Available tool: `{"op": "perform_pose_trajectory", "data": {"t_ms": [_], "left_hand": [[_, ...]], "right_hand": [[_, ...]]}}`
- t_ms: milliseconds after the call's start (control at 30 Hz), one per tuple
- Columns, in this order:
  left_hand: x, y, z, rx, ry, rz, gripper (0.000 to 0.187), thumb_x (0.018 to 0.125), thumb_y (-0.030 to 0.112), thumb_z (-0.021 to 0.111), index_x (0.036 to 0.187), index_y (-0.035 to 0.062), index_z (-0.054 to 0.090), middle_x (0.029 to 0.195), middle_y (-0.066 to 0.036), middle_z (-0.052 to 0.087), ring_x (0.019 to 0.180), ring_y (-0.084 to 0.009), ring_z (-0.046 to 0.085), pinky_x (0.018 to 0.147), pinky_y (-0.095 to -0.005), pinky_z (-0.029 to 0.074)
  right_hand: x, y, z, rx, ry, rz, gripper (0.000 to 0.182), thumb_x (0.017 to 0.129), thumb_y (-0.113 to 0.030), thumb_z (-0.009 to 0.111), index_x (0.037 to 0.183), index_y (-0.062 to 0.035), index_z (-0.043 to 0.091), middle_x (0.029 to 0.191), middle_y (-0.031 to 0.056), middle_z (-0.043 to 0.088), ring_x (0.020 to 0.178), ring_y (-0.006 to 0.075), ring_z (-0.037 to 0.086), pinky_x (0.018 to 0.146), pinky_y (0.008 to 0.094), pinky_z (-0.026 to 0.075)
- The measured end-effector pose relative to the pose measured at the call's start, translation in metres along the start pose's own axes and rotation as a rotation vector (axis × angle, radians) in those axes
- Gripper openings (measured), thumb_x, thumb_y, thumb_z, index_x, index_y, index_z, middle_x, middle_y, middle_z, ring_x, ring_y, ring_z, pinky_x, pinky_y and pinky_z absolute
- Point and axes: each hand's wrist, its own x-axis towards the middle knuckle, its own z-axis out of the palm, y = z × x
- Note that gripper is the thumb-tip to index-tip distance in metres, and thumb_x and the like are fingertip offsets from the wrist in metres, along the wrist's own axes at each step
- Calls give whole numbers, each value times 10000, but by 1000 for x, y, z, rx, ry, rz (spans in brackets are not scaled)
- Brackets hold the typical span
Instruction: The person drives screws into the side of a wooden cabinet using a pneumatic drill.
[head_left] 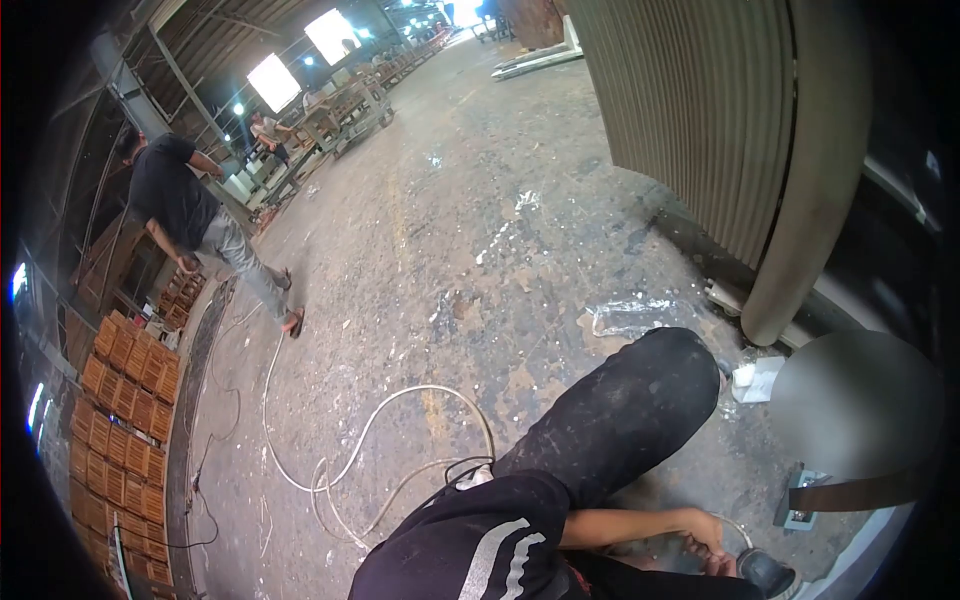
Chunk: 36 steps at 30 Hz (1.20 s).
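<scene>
left hand (703, 530): bent, cannot tell if pinching; right hand unseen | tool (766, 574): just beside left fingers, cord (741, 528) arched close, could snag | hose (430, 387): loose loops on floor (540, 290), could trip person (180, 190)

the dark rounded tool (767, 573), perhaps a sander, is low near the floor (560, 300), its pale cord (740, 529) curved.

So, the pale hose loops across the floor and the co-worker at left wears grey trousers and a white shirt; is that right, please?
Not quite: in the head view, the co-worker wears a dark shirt, not white. The grey trousers and the pale hose looping across the floor are right.
</scene>
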Motion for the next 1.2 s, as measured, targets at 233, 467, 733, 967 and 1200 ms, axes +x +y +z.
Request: {"op": "perform_pose_trajectory", "data": {"t_ms": [233, 467, 733, 967, 1200], "left_hand": [[-3, -2, -13, -131, 250, 41, 321, 921, 246, 707, 734, -13, 677, 641, -119, 642, 435, -173, 541, 365, -314, 370], [-145, 129, -5, 772, 525, 856, 322, 854, 251, 758, 746, -8, 602, 642, -138, 578, 631, -242, 614, 583, -399, 455], [-398, 291, -110, 613, 932, 1030, 247, 926, 279, 689, 837, 57, 628, 718, 26, 552, 635, -64, 463, 549, -216, 309], [-220, 233, -160, 375, 675, 402, 213, 976, 228, 662, 988, 38, 756, 723, 58, 529, 646, -54, 446, 575, -217, 361], [-86, 145, -123, 14, 97, 140, 246, 995, 227, 645, 1031, -3, 725, 774, -18, 647, 685, -92, 586, 632, -220, 467]], "right_hand": [[-13, -29, 20, -45, -17, 13, 329, 976, -242, 539, 1242, -74, 444, 1163, 187, 474, 1019, 362, 472, 868, 461, 393], [-40, -32, 39, -34, 13, 42, 417, 989, -279, 516, 1334, -86, 387, 1293, 211, 416, 1145, 404, 420, 955, 492, 359], [-147, -101, 99, -6, 129, 342, 511, 1002, -318, 492, 1433, -98, 326, 1432, 237, 355, 1280, 450, 364, 1049, 525, 323], [-158, -130, 137, 14, 206, 545, 595, 1014, -353, 471, 1519, -110, 274, 1553, 260, 301, 1397, 489, 315, 1130, 554, 291], [-133, -158, 121, 326, 146, 985, 550, 1007, -317, 472, 1510, -171, 306, 1572, 214, 336, 1388, 472, 373, 1153, 551, 277]]}}
